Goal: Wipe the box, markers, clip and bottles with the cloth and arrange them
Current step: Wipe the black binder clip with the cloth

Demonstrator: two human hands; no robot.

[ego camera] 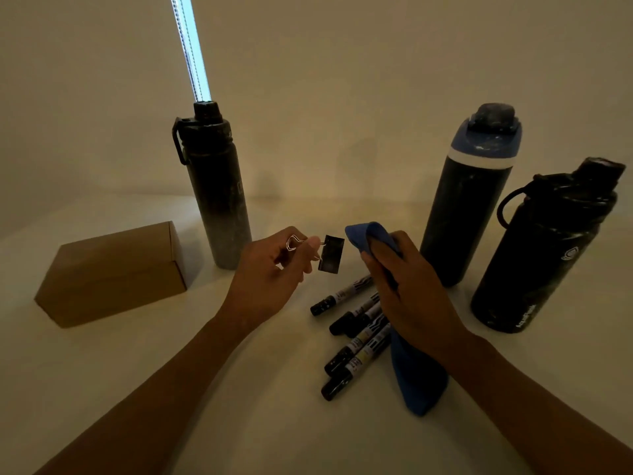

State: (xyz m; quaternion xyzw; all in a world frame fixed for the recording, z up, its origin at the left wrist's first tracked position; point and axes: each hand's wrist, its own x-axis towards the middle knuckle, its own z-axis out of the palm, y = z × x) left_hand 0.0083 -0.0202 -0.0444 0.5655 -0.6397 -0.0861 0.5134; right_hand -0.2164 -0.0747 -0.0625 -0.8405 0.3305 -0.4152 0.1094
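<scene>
Pretty dim shot, so some detail is getting lost. The left hand (pixel 274 269) is pinching the clip (pixel 330 253) by its wire handle, thumb against fingertips, and is holding it up in the air over the table (pixel 267 423). The clip's black body is sticking out to the right, toward the cloth (pixel 419 382).

The right hand (pixel 411 296) is gripping that blue cloth with its fingers curled round it. The top fold is poking out above the fingers, just beside the clip with a small gap showing, so they aren't touching. The rest of the cloth is hanging down below the wrist, and its tip is sitting just right of the markers (pixel 352 337).

The markers are lying on the table in a loose bunch under the right hand, dark caps pointing lower left, and the hand is covering their far ends.

The box (pixel 113 272) is sitting closed on the left side of the table, well apart from the hands. The slim bottle (pixel 219 200) is standing upright just behind the box's right corner, loop handle on its left. The blue-collar bottle (pixel 469 207) is standing upright right of the cloth, and the wide bottle (pixel 541 255) is standing near it at the far right, leaning a bit in this wide-angle view. All three are looking smudgy with pale marks.

A bright light strip (pixel 190 46) is running up the wall behind the slim bottle.
</scene>
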